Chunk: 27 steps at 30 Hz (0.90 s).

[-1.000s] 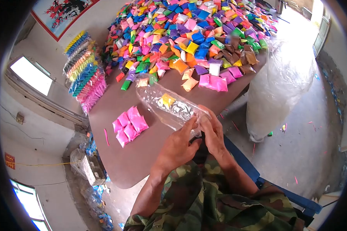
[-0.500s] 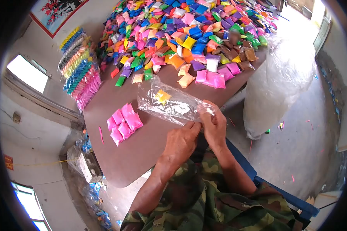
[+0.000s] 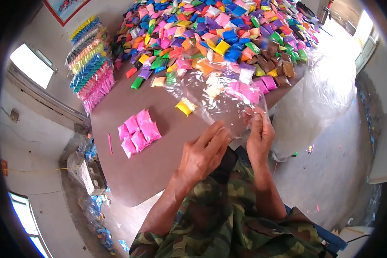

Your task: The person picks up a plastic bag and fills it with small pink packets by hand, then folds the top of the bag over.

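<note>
Over the near right part of the counter (image 3: 146,176), in the head view, a clear plastic bag (image 3: 222,111) spans the space ahead of both hands. Its long axis seems to slant away and leftward from the right hand (image 3: 261,139), towards the heaped coloured packets (image 3: 210,28); which end is its mouth cannot be told. The right hand's fingers pinch the film near the bag's near right corner, thumb on top, with almost no gap. The left hand (image 3: 202,155) has its fingers drawn together at the near left edge, the film seemingly caught under them; its thumb is hidden.

A yellow packet (image 3: 185,107) lies on the counter just beside the bag's left edge, beyond the left hand and slightly to its left, so that hand is the nearer. Farther left, a cluster of pink packets (image 3: 140,132) lies flat, apart from the left hand, with a thin pink strip (image 3: 110,143) beyond it. Pink packets at the heap's near side show through the film.
</note>
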Each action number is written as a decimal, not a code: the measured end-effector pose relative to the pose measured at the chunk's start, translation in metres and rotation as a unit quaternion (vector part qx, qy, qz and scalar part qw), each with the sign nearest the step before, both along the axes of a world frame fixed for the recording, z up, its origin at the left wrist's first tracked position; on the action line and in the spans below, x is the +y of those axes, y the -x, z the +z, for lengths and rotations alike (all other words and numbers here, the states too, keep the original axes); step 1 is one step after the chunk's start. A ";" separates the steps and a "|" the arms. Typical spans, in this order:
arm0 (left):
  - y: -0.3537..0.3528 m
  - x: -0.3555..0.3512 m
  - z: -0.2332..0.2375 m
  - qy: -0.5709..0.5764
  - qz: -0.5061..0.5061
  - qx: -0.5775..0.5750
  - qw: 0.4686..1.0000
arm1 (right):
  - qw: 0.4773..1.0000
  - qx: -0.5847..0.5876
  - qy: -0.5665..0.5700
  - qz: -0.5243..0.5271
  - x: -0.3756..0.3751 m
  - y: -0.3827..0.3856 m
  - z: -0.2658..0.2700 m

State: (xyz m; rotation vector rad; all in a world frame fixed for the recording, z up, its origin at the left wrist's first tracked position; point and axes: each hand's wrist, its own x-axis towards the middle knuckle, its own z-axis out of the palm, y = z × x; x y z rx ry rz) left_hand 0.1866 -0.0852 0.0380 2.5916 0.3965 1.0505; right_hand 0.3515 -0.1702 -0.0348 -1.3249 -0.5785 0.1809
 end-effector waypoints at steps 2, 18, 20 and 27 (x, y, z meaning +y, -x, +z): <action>0.004 0.003 -0.002 0.012 0.009 -0.047 0.999 | 1.000 0.004 0.004 -0.002 -0.003 -0.009 0.001; -0.017 0.160 -0.059 0.140 0.179 0.158 0.961 | 0.993 -0.002 -0.036 -0.109 -0.024 -0.044 0.030; -0.032 0.172 -0.064 0.157 0.186 0.122 0.962 | 0.993 -0.009 -0.032 -0.112 -0.025 -0.045 0.035; -0.023 0.175 -0.037 0.161 0.163 0.007 0.973 | 0.997 0.006 -0.020 -0.081 -0.010 -0.033 0.034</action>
